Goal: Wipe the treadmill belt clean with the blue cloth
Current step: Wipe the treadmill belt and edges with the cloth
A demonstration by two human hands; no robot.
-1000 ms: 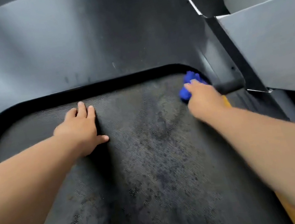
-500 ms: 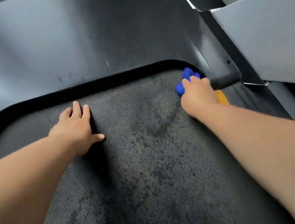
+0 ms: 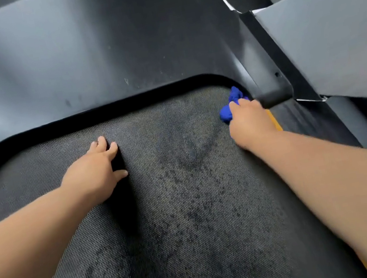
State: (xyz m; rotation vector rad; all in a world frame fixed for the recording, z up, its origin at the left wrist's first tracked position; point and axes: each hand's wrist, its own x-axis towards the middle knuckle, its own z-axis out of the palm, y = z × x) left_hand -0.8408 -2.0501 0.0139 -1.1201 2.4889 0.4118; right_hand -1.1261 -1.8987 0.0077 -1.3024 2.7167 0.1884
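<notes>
Treadmill belt [image 3: 192,223] is filling the lower frame, smudged dark. I am gripping the bunched blue cloth [image 3: 227,110] in my right hand [image 3: 252,124], right of centre, to work grime from the belt's far corner. My left hand [image 3: 93,174] is pressing flat, fingers straight, probably bracing my lean.

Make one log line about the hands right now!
right hand: grips blue cloth at far-right corner | left hand: flat on treadmill belt | dark smudges on belt

Blue cloth [image 3: 234,97] mostly hidden under right hand [image 3: 251,123], treadmill belt [image 3: 190,211] cropped below
</notes>
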